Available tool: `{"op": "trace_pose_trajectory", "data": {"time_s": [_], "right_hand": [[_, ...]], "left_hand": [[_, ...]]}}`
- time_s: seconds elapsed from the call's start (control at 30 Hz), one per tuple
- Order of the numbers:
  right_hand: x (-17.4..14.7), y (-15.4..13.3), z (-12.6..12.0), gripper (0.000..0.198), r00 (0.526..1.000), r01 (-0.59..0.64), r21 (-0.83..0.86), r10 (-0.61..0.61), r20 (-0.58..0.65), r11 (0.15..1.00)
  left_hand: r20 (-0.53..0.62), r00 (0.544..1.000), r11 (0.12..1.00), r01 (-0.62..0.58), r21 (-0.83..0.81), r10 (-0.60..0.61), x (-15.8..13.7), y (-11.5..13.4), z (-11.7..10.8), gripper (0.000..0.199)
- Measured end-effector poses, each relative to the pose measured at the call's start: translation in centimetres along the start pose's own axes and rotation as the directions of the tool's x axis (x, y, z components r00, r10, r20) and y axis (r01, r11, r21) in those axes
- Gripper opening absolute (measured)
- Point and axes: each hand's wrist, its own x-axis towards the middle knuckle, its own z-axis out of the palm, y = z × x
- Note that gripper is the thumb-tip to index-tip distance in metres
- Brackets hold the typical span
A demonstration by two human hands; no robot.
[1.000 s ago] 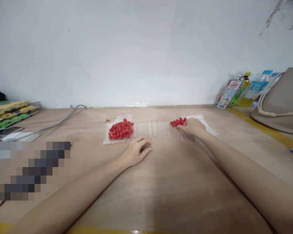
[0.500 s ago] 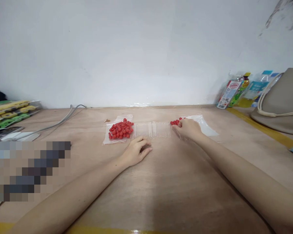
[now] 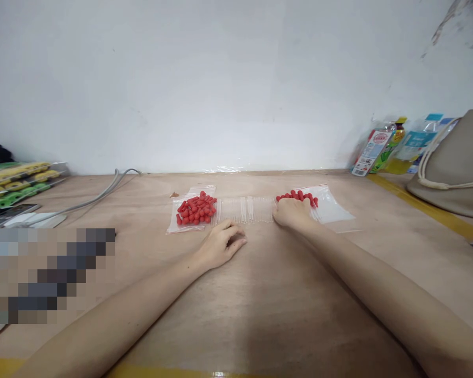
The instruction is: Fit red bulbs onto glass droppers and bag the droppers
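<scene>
My left hand (image 3: pixel 223 244) rests on the table with fingers loosely bent, thumb and forefinger apart, holding nothing. Just beyond it lies a row of thin clear dropper tubes (image 3: pixel 244 209), side by side. Left of the row, a heap of red rubber dropper bulbs (image 3: pixel 197 208) sits on a clear plastic bag (image 3: pixel 173 226). My right hand (image 3: pixel 294 212) is at the right end of the row, its fingers curled down and what they grip hidden. Behind it, several red bulbs (image 3: pixel 300 195) form a line, with clear tubes partly visible below them.
A white plastic bag (image 3: pixel 335 205) lies right of my right hand. Bottles (image 3: pixel 415 144), a carton (image 3: pixel 372 152) and a grey-brown hat (image 3: pixel 453 168) stand at the right. On the left are a grey cable (image 3: pixel 98 195), a phone (image 3: pixel 16 214) and yellow-green packets (image 3: pixel 19 178).
My right hand has shifted left and slightly nearer, turning its back toward me and uncovering more red bulbs on the right. My left hand stays in place.
</scene>
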Motion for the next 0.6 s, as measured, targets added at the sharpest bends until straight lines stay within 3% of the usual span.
{"op": "trace_pose_trajectory", "data": {"time_s": [0.1, 0.17, 0.23, 0.33, 0.4, 0.47, 0.6], "right_hand": [[-1.0, -0.1, 0.1, 0.029, 0.993, 0.046, -0.009, -0.046, -0.109, 0.999], [-2.1, 0.1, 0.4, 0.029, 0.968, 0.139, 0.001, -0.135, -0.214, 0.99], [-3.4, 0.7, 0.9, 0.026, 0.922, 0.288, 0.053, -0.262, -0.284, 0.956], [-5.3, 1.9, 2.0, 0.02, 0.82, 0.515, 0.164, -0.428, -0.379, 0.841], [-6.2, 2.6, 2.6, 0.019, 0.766, 0.591, 0.209, -0.462, -0.447, 0.779], [-6.7, 2.9, 2.9, 0.023, 0.736, 0.621, 0.216, -0.465, -0.493, 0.754], [-6.8, 2.8, 3.1, 0.026, 0.697, 0.651, 0.173, -0.493, -0.52, 0.739]], "left_hand": [[-0.109, 0.994, 0.995, 0.038, 0.09, -0.028, 0.2, -0.1, -0.5, 0.014], [-0.205, 0.976, 0.981, 0.109, 0.158, -0.075, 0.5, -0.7, -1.4, 0.021], [-0.274, 0.951, 0.955, 0.207, 0.213, -0.145, 1.1, -1.9, -2.7, 0.024], [-0.315, 0.899, 0.874, 0.394, 0.285, -0.303, 2.5, -4.7, -5.0, 0.017], [-0.299, 0.855, 0.783, 0.511, 0.354, -0.423, 3.7, -7.0, -6.2, 0.024], [-0.21, 0.789, 0.684, 0.608, 0.403, -0.578, 5.1, -9.2, -7.0, 0.03], [-0.147, 0.729, 0.632, 0.661, 0.405, -0.669, 7.7, -12.7, -7.4, 0.036]]}}
